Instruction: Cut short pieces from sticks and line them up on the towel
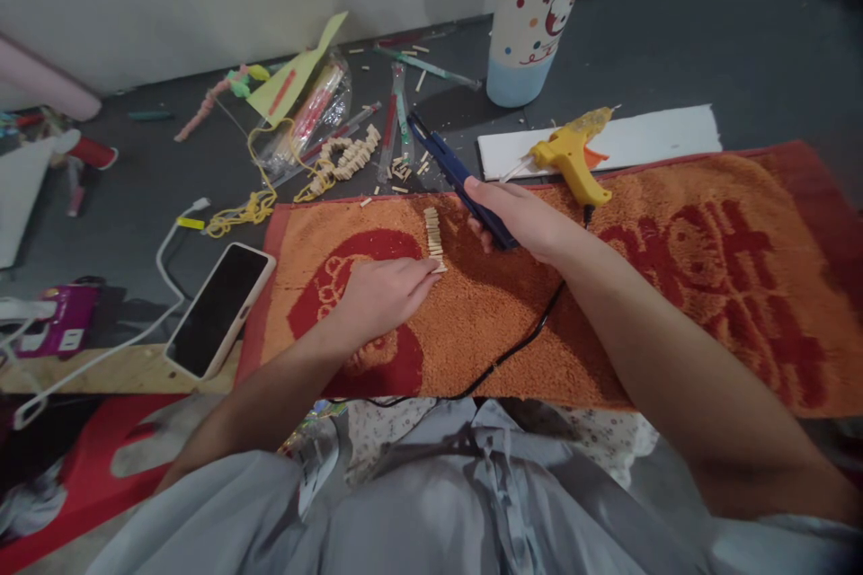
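My right hand (509, 211) is wrapped round a long dark blue tool (449, 157) that looks like a stapler, its narrow end pointing away to the upper left. A short row of small pale wooden stick pieces (432, 229) lies side by side on the orange towel (512, 323). With fingers pressed together, my left hand (387, 292) rests on the towel, its fingertips at the near end of this row. The fingertips touch the last pieces there and partly cover them. Just beyond the towel are more loose stick pieces (399, 169).
A yellow glue gun (573, 153) lies across a white board (647, 139), its black cable (519, 343) crossing the towel. Behind stands a white-and-blue bottle (532, 27). Left are a phone (219, 310), yellow cord (246, 214), a joined wooden-piece chain (351, 157) and plastic packets (314, 112).
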Tool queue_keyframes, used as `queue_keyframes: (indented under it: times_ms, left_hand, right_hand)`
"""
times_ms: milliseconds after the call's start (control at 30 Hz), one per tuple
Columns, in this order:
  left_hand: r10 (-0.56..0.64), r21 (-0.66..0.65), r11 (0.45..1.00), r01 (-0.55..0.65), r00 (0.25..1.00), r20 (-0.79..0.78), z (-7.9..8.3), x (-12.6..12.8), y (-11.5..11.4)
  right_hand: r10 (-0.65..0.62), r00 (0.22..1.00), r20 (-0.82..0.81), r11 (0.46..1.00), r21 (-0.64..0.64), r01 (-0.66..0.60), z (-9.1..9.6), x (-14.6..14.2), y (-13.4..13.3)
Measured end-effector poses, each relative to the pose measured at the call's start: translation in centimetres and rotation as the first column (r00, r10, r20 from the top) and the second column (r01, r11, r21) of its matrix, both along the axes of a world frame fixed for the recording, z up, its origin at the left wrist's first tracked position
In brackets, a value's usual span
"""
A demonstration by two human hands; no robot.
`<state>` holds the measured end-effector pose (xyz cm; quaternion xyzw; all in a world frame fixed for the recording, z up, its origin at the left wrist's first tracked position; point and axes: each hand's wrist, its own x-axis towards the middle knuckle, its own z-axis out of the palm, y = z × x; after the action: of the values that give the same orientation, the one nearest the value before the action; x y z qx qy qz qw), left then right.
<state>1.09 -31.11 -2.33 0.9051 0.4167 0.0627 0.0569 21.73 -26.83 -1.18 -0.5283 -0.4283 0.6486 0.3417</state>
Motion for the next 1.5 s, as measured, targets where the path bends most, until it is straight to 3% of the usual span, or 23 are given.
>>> queue_keyframes:
  times_ms: [267,467,567,667,767,833,967,1033,1100,1200,1300,1367,1500]
  left_hand:
    - [-0.053,0.110,0.993,0.052,0.999,0.006,-0.3,-0.1,0.0]
    - [-0.130,0.262,0.956,0.133,0.991,-0.031,-0.5,-0.4,0.0]
    - [-0.121,0.239,0.965,0.106,0.991,0.051,-0.5,-0.4,0.1]
    - [0.039,0.076,0.995,-0.062,0.961,0.273,-0.6,-0.2,0.5]
    - [0.294,-0.152,0.956,-0.252,0.826,0.481,-0.7,-0.3,1.5]
    - [0.413,-0.298,0.910,-0.289,0.694,0.590,-0.7,-0.5,2.4]
    - [0.619,-0.620,0.770,-0.150,0.410,0.669,-0.3,-0.8,4.4]
    - [0.681,-0.697,0.714,-0.074,0.308,0.665,0.0,-0.8,5.2]
    - [0.704,-0.718,0.695,-0.037,0.239,0.669,0.2,-0.5,6.2]
    - [0.693,-0.698,0.716,-0.029,0.159,0.703,0.2,0.0,7.4]
    - [0.632,-0.635,0.772,-0.031,0.143,0.762,-0.1,0.2,8.3]
    - [0.583,-0.586,0.810,-0.038,0.173,0.794,-0.3,0.2,8.4]
    - [0.453,-0.455,0.888,-0.068,0.303,0.838,-0.8,-0.2,8.3]
  right_hand:
    - [-0.002,1.000,-0.012,1.000,-0.007,0.002,0.0,0.0,0.0]
    - [0.008,1.000,0.002,1.000,0.006,-0.008,0.0,-0.1,0.1]
    - [0.010,1.000,0.008,1.000,0.017,-0.010,0.0,-0.1,0.1]
    - [0.017,1.000,0.020,1.000,0.017,-0.018,0.0,-0.2,0.0]
    - [0.022,0.999,0.042,0.999,0.029,-0.023,-0.1,-0.2,-0.1]
    - [0.037,0.996,0.080,0.997,0.060,-0.042,-0.3,-0.2,-0.2]
    - [0.075,0.954,0.291,0.968,0.208,-0.139,-0.2,-0.3,-0.8]
    - [0.069,0.884,0.462,0.924,0.305,-0.232,0.1,-0.4,-1.2]
    - [0.046,0.784,0.619,0.876,0.352,-0.329,0.5,-0.5,-1.5]
    - [0.006,0.689,0.725,0.808,0.402,-0.430,0.8,-0.7,-1.8]
    - [-0.032,0.672,0.739,0.767,0.450,-0.458,0.7,-0.7,-1.8]
    - [-0.047,0.666,0.744,0.751,0.466,-0.468,0.4,-0.7,-1.7]
    - [-0.059,0.639,0.767,0.719,0.477,-0.505,0.1,-0.8,-1.6]
